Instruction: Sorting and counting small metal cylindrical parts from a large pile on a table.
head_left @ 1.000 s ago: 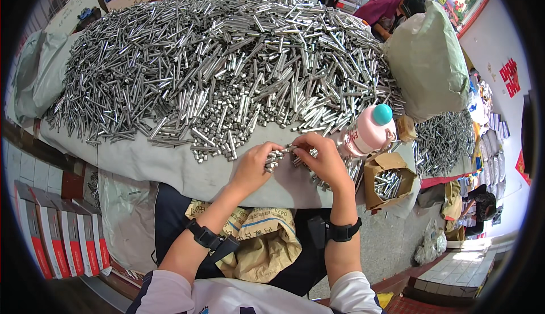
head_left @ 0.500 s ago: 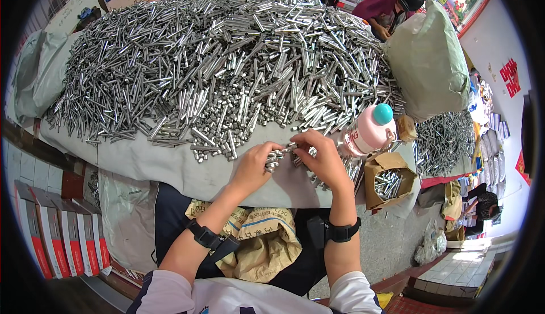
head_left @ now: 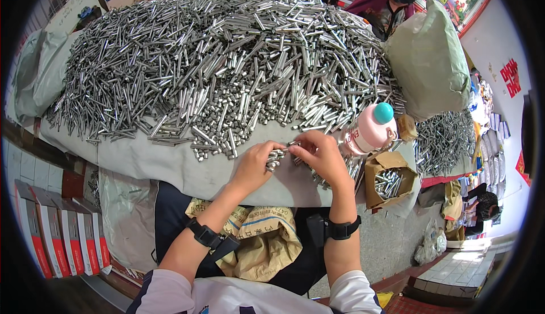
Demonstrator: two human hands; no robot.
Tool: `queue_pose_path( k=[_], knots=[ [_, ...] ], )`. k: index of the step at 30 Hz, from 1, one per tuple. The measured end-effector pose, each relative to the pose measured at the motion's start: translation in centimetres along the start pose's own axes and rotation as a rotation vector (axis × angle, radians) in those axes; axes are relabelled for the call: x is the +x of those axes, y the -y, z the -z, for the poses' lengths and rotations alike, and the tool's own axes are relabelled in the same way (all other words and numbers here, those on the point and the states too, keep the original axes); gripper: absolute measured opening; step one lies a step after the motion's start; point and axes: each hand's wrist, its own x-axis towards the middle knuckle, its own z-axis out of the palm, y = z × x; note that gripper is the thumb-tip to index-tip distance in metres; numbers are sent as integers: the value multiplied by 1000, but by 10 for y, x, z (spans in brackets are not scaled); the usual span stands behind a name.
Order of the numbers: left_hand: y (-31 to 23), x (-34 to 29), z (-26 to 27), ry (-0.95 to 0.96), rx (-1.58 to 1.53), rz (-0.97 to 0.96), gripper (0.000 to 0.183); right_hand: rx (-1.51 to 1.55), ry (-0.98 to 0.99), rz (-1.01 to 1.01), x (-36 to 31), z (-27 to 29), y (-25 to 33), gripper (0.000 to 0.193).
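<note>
My left hand (head_left: 256, 163) is closed around several short metal tube pieces (head_left: 276, 158), whose shiny ends stick out beside the fingers. Close to it, my right hand (head_left: 319, 154) pinches a small metal piece (head_left: 293, 145) between thumb and fingers, near the left fingertips. Both hands are just above the grey cloth (head_left: 227, 179) at the table's near edge. Beyond them rises a wide heap of silvery metal tubes (head_left: 227, 53); shorter cylinders (head_left: 221, 115) gather at its front. More metal pieces lie partly hidden under and beside my right hand.
To the right stand a pink bottle (head_left: 369, 132) with a teal cap and a small cardboard box (head_left: 390, 163) of metal pieces. A pale green sack (head_left: 428, 61) leans behind them. A tan sack (head_left: 261, 246) lies on my lap. Other people (head_left: 389, 7) sit across the table.
My right fingers have shifted slightly and turned around the small piece near my left hand. Across the table, the person in the dark red top has raised their head.
</note>
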Motion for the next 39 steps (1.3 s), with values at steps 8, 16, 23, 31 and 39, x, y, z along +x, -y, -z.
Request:
queue_pose_path(
  k=[8, 16, 23, 31, 39],
  knots=[
    [-6, 1, 2, 30, -40, 80, 30, 120, -108, 315, 4, -6, -12, 13],
    [-1, 0, 0, 9, -59, 49, 34, -53, -288, 104, 30, -19, -31, 11],
    [1, 0, 1, 38, -49, 61, 32, -194, -283, 195, 58, -41, -24, 19],
    [2, 0, -1, 4, -65, 14, 35, -243, -290, 289, 89, -58, -28, 19],
    [-1, 1, 1, 15, -84, 22, 36, -23, -410, 283, 90, -53, -30, 16]
  ],
)
